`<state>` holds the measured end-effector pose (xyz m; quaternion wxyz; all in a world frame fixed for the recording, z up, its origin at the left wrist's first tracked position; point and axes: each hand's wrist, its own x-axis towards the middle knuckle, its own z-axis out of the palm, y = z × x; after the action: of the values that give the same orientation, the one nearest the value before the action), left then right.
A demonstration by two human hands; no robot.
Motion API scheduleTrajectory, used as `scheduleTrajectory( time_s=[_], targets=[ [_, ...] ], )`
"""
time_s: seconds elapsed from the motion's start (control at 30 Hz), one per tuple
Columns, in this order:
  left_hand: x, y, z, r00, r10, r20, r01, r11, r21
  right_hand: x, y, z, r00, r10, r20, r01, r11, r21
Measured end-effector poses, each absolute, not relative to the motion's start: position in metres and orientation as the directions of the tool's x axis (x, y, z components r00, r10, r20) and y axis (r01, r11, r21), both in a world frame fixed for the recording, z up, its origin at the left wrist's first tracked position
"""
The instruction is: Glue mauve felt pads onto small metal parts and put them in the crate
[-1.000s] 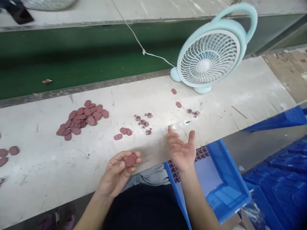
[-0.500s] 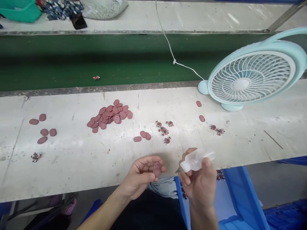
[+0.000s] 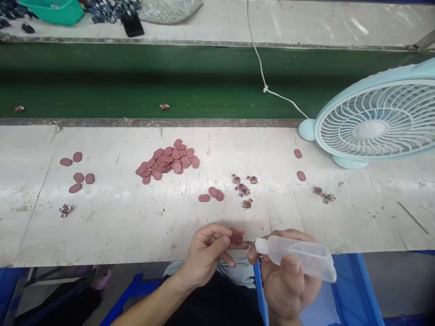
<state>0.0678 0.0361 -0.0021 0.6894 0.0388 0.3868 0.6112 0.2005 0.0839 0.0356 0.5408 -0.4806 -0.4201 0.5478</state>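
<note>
One reddish disc [image 3: 236, 238], apparently part-hidden

Location type: factory workshop. Indicators: long, scuffed tabletop [image 3: 118, 235]; parallel green strip [image 3: 217, 102]; batched, identical red ovals [image 3: 166, 159]; blue plastic bin [image 3: 356, 285].

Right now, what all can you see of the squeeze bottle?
The squeeze bottle is translucent, whitish and plastic-looking, with a white cap and a thin, dark, metallic-looking tip. The right hand grips it aslant, base toward image right, tip at or very near the reddish oval disc in the left hand. Contents unclear.
</note>
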Motion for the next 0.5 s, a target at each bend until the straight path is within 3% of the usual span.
scheduleTrajectory(
  time_s=[0.2, 0.5],
  targets=[
    [0.066, 0.034, -0.001, -0.029, 0.861, -0.508, -0.82, 0.271, 0.504, 0.19, 0.074, 0.026, 0.117, 0.992, 0.053, -0.011, 0.054, -0.998],
    [0.066, 0.032, -0.003, -0.044, 0.855, -0.517, -0.824, 0.261, 0.502, 0.183, 0.076, 0.032, 0.167, 0.983, 0.076, 0.054, 0.068, -0.996]
  ],
)
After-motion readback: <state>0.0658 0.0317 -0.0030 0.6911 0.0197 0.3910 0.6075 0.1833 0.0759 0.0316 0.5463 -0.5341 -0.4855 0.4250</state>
